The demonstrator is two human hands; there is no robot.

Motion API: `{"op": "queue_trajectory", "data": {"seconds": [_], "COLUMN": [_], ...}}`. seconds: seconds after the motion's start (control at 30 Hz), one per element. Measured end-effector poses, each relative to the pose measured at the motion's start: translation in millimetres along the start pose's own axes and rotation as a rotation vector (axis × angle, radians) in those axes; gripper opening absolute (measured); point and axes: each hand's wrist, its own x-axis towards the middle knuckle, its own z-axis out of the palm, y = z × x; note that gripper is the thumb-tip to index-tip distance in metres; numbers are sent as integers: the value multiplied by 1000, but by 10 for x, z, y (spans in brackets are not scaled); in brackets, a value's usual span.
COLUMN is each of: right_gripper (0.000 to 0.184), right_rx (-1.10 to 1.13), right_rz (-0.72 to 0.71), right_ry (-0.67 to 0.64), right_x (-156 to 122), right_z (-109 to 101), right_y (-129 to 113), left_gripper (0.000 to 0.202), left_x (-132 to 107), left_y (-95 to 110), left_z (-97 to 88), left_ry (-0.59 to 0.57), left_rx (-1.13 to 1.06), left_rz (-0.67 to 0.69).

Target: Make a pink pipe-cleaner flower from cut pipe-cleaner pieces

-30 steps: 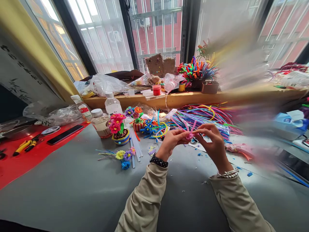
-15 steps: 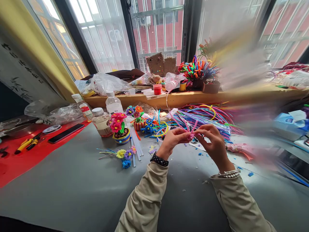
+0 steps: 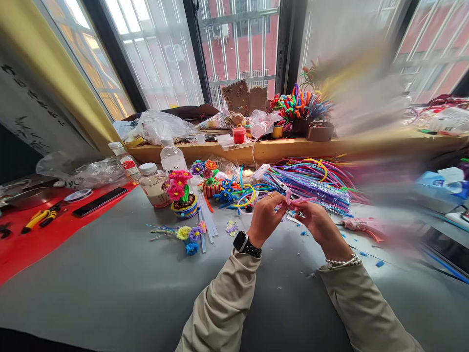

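Observation:
Between my two hands is a pink pipe cleaner (image 3: 301,200), bent and twisted near its middle. My left hand (image 3: 266,217) pinches it from the left, thumb and fingers together. From the other side my right hand (image 3: 315,222) grips it too, its fingers closed just under the pink strand. Both hands are held above the grey table. Behind them lies a big bundle of pipe cleaners (image 3: 311,188) in purple, blue and red, partly in clear wrapping. The exact crossing of the pink strands is partly covered by my fingers.
Left of my hands stand a potted pink pipe-cleaner flower (image 3: 178,186), clear glue sticks (image 3: 208,222) and small loose flowers (image 3: 194,234). Bottles (image 3: 152,183) stand behind. Pliers (image 3: 36,220) and a phone (image 3: 100,202) lie on red cloth. A pink glue gun (image 3: 359,224) lies right.
My hands have turned, the left watch face now showing. The pink strands that pointed up now stretch sideways to the right, and my right hand sits lower.

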Motion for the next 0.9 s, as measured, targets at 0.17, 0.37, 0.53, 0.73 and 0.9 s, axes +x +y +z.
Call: {"op": "queue_trajectory", "data": {"seconds": [0.17,0.37,0.53,0.73,0.9], "right_gripper": [17,26,29,21,20], "right_rx": [21,-234,-285,-207,-136], "right_rz": [14,-232,-358,-379,-353], "right_ry": [-129,-87,-50,-69,-91], "right_x": [-13,-62,-72,-60,-38], "right_z": [-44,-47,-18,-27,-42], "right_y": [-53,-85,-73,-43,-11], "left_gripper": [15,22,22,19,19], "left_x": [36,55,70,68,53], "left_y": [9,-9,-4,24,40], "left_z": [-7,-13,-4,-26,-34], "left_ry": [32,59,42,41,29], "left_rx": [-196,-408,-681,-858,-948], "left_rz": [-198,-319,-483,-667,-715]}}
